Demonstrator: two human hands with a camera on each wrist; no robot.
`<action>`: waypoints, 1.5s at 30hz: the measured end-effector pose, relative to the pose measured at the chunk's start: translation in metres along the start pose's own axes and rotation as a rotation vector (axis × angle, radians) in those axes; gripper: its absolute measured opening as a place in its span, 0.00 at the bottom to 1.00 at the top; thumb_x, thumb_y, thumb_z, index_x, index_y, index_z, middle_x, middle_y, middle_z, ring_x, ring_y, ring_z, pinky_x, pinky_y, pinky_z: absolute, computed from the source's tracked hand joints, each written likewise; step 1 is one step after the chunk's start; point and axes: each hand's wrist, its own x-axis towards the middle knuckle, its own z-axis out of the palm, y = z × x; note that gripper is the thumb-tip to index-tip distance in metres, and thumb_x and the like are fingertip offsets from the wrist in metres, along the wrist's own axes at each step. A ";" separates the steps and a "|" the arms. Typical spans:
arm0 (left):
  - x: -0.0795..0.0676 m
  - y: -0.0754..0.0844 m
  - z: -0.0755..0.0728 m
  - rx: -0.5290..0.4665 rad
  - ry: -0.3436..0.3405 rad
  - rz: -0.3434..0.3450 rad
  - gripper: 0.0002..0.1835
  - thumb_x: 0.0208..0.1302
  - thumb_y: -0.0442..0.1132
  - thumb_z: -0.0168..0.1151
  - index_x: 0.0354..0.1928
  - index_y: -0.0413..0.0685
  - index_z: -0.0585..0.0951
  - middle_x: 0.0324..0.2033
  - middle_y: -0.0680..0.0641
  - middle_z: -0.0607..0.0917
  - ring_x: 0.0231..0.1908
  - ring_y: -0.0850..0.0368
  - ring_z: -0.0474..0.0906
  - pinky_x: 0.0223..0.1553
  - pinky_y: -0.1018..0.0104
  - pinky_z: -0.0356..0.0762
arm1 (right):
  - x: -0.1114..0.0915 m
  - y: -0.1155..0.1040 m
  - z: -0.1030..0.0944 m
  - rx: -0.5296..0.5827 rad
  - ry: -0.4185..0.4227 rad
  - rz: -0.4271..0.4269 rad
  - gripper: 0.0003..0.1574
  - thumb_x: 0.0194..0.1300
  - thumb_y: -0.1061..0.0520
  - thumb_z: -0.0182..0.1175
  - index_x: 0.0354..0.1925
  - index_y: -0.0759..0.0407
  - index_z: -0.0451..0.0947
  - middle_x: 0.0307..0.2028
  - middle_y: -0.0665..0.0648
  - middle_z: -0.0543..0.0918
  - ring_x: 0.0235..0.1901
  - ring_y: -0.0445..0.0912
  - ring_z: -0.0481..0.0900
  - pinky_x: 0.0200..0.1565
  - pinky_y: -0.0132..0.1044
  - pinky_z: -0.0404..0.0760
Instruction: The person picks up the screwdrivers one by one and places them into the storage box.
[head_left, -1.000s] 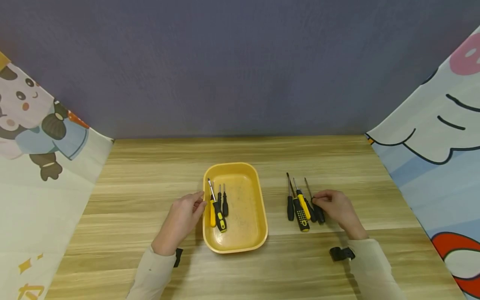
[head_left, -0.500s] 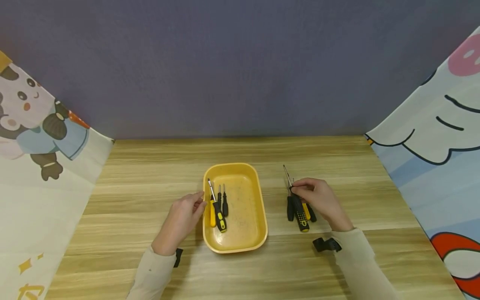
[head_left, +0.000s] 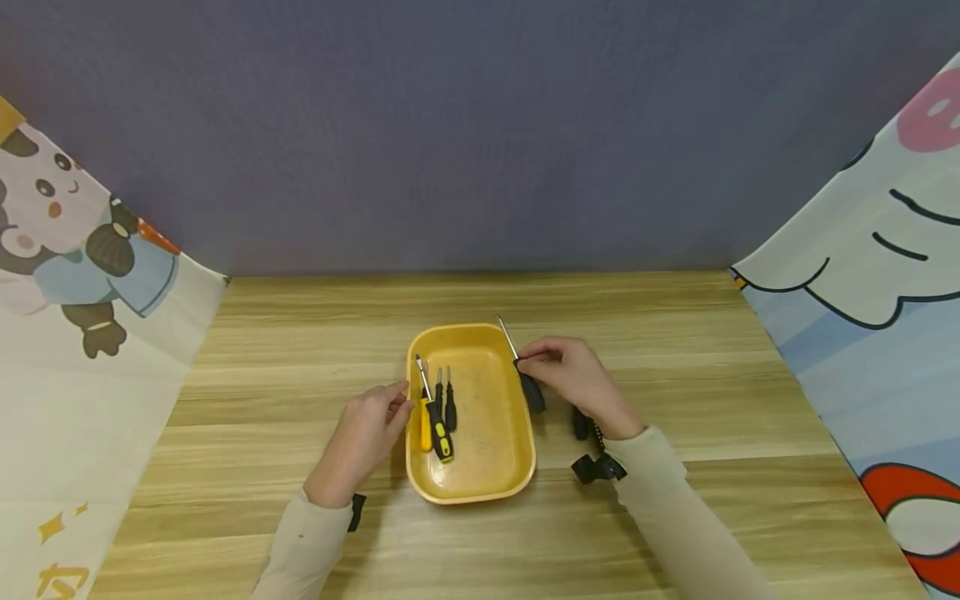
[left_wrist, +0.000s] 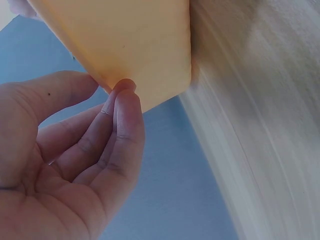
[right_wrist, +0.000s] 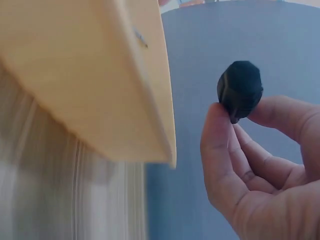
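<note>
My right hand point(head_left: 581, 382) pinches a black-handled screwdriver point(head_left: 532, 392) between thumb and fingertips, above the right rim of a yellow tray point(head_left: 491, 454). Its metal shaft points away from me. In the right wrist view the handle end of the screwdriver point(right_wrist: 240, 87) faces the camera, beside the tray wall point(right_wrist: 85, 75). On the far side, my left hand point(head_left: 366, 433) holds the tray's left rim; the left wrist view has the thumb on the rim and fingers against the outer wall point(left_wrist: 150, 45). Inside the tray, a black-and-yellow screwdriver point(head_left: 439, 433) lies with several others along the left side.
Right of the tray, a black screwdriver handle point(head_left: 581, 423) and a dotted black handle point(head_left: 597, 437) show on the wooden table point(head_left: 315, 333), partly hidden by my right hand and sleeve. A dark grey panel point(head_left: 480, 142) rises behind the table.
My right hand has lifted the black-handled screwdriver from the group on the right and carried it left to the tray's right rim. The left hand and tray have stayed in place.
</note>
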 end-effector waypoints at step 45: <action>0.001 -0.002 0.001 0.006 0.019 0.032 0.18 0.65 0.30 0.67 0.54 0.29 0.81 0.33 0.43 0.86 0.31 0.56 0.81 0.30 0.68 0.83 | 0.031 -0.032 0.074 0.077 -0.171 0.061 0.09 0.66 0.64 0.66 0.44 0.67 0.81 0.35 0.59 0.83 0.32 0.59 0.86 0.39 0.52 0.87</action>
